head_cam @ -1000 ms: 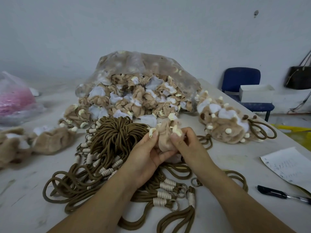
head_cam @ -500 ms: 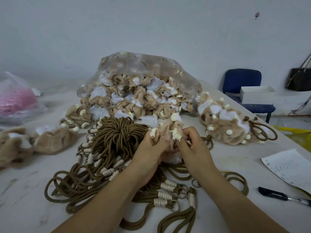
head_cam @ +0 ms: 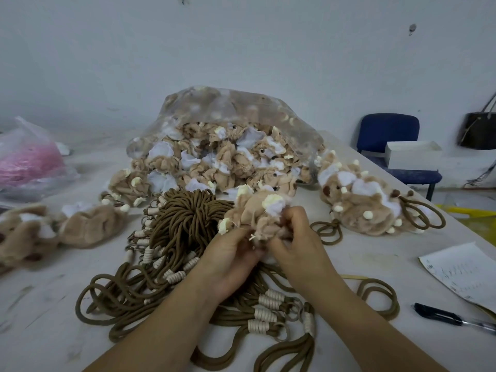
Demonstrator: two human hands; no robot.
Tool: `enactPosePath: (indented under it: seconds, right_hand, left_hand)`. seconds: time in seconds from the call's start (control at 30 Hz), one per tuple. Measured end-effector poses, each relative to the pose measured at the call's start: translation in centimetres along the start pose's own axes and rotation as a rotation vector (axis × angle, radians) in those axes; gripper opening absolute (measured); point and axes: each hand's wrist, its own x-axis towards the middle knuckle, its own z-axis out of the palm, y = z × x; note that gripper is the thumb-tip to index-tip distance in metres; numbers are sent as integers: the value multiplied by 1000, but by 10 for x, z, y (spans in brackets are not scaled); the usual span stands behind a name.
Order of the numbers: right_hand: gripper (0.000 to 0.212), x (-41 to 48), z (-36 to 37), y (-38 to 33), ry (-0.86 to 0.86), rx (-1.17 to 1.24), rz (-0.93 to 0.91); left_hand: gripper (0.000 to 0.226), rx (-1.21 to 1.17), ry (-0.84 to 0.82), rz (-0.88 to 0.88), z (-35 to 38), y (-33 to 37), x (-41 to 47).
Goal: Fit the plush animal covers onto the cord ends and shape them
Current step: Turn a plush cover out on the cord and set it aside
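Step in hand, imo: working the plush cover (head_cam: pixel 257 213) open/over w/ both hands, ready for a cord end. It's held up just above the cord bundle (head_cam: pixel 188 218), in front of the clear bag of covers (head_cam: pixel 228 146). Raw seams, white lining and cream nubs are showing, so it's prob inside-out or half-turned. Can't tell if a cord end is in it yet, since the fingers hide the opening. To do it well: bunch the mouth w/ thumbs, feed the cord end in centred, and roll the fabric over. Don't yank on nubs or loose threads. Then plump it to match the finished ones (head_cam: pixel 362 202) on the right. L hand (head_cam: pixel 230 253): fingers curled, pinching the cover's lower-left edge. R hand (head_cam: pixel 298 237): curled tight, gripping the lower-right side. Hands close together under the cover, neither holding anything else.
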Motion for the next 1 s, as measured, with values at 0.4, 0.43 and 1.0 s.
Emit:
enactPosePath:
  seconds: [0.4, 0.43, 1.0]
  right_hand:
    - [56, 3, -3, 6, 95, 91, 173]
    - [52, 3, -5, 8, 106, 87, 185]
    - [10, 7, -7, 17, 45, -98, 173]
  left_hand:
    - [26, 78, -52, 33, 5, -3, 4]
    - [28, 94, -78, 19, 6, -3, 3]
    - [46, 265, -140, -34, 7, 2, 0]
